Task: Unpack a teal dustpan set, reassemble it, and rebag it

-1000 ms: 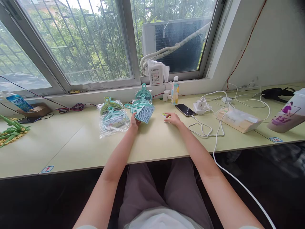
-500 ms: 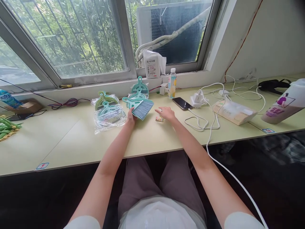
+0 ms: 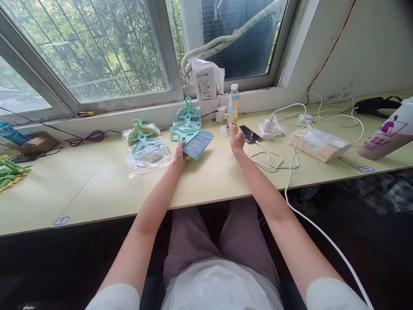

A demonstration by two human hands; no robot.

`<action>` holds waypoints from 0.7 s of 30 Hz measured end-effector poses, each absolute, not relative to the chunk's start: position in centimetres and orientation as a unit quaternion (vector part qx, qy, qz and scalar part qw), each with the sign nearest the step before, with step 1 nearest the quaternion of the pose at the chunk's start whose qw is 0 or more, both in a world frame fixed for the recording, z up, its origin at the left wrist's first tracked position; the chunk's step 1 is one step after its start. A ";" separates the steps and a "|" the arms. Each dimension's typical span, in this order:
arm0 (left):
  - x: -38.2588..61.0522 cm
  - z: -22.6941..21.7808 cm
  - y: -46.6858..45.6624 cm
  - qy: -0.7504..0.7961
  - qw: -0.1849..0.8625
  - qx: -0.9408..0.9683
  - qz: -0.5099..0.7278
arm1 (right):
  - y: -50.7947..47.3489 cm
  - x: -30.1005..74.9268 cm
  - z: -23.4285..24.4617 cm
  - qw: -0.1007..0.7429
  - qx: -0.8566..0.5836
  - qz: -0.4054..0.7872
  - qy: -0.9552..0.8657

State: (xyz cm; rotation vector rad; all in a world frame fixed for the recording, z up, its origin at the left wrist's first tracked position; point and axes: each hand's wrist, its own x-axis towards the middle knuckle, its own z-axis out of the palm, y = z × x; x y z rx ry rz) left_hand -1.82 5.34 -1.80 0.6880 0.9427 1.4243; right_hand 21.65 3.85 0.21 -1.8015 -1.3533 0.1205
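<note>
My left hand is closed on a small teal hand brush, its bristles pointing right and held just above the pale green desk. Behind it lie teal mini dustpans. My right hand is closed on a small colourful item that I cannot name, raised near a clear drink bottle and a black phone.
Bagged brush-and-dustpan sets lie left of the brush. White chargers and cables, a tissue pack and a tilted large cup sit to the right. A white parcel stands on the windowsill. Green strips lie far left.
My right hand picked the small colourful item off the desk and lifted it toward the bottle. My left hand kept hold of the brush, shifting it slightly.
</note>
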 end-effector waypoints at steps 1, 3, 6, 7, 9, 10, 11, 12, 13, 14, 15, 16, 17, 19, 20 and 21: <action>-1.4 -1.8 5.1 0.397 0.606 0.311 0.615 | 3.7 21.3 0.5 0.462 -0.702 0.017 -0.542; -0.6 -1.8 4.6 0.375 0.607 0.336 0.615 | 3.3 20.0 0.6 0.473 -0.658 -0.019 -0.585; 0.5 -1.9 3.9 0.350 0.631 0.338 0.604 | 3.0 16.9 -0.7 0.368 -0.605 0.063 -0.703; 0.7 -1.9 3.8 0.344 0.641 0.336 0.598 | 3.0 15.8 -1.3 0.330 -0.585 0.101 -0.734; 0.9 -1.9 3.7 0.334 0.656 0.337 0.587 | 3.1 14.3 -2.3 0.294 -0.554 0.144 -0.765; 0.9 -2.0 3.7 0.329 0.661 0.340 0.583 | 3.2 13.8 -2.7 0.290 -0.549 0.156 -0.768; 0.9 -2.0 3.7 0.325 0.662 0.345 0.581 | 3.3 13.6 -2.9 0.290 -0.552 0.165 -0.765; 1.0 -2.0 3.8 0.322 0.662 0.351 0.580 | 3.3 13.5 -3.0 0.290 -0.559 0.173 -0.757; 1.0 -2.1 3.8 0.321 0.659 0.357 0.579 | 3.3 13.6 -3.0 0.290 -0.567 0.180 -0.750; 1.0 -2.1 3.8 0.323 0.654 0.363 0.580 | 3.4 13.7 -3.0 0.288 -0.572 0.187 -0.745; 1.0 -2.1 3.8 0.327 0.649 0.367 0.581 | 3.3 13.9 -2.9 0.286 -0.575 0.192 -0.742; 1.0 -2.1 3.8 0.331 0.643 0.370 0.583 | 3.3 14.0 -2.8 0.286 -0.576 0.193 -0.741; 1.1 -2.1 3.8 0.334 0.638 0.373 0.585 | 3.2 14.1 -2.6 0.291 -0.579 0.191 -0.737; 1.0 -2.0 3.8 0.334 0.633 0.379 0.587 | 3.0 14.3 -2.4 0.321 -0.605 0.168 -0.709; 1.0 -1.9 3.7 0.333 0.632 0.383 0.586 | 3.0 14.4 -2.3 0.341 -0.632 0.148 -0.681; 0.9 -1.8 3.7 0.330 0.632 0.387 0.584 | 3.0 14.5 -2.2 0.356 -0.663 0.126 -0.646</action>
